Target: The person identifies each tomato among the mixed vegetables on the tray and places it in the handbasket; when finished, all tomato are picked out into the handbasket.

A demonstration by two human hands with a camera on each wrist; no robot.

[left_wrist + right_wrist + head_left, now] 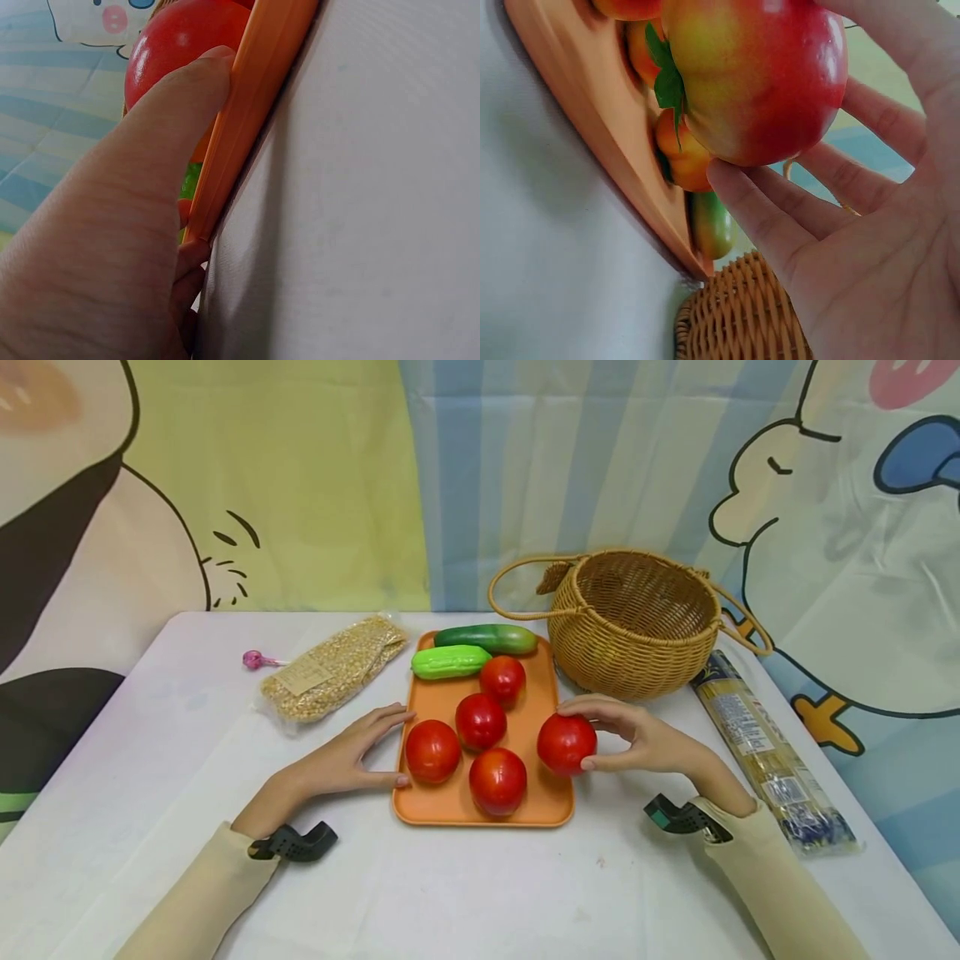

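The right hand pinches a glossy red round tomato between its thumb and fingertips, just inward of its palm; between both hands lies an orange rectangular tray bearing four more glossy red round tomatoes. The left hand, thumb and fingers apart, touches the tray's near-side rim; beyond the right hand stands a tan woven wicker basket

On my screen I see a white table. On it lies an orange tray. To the tray's left is a bag of corn kernels, then a pink lollipop; to its right, a wicker basket and, further, a long noodle packet.
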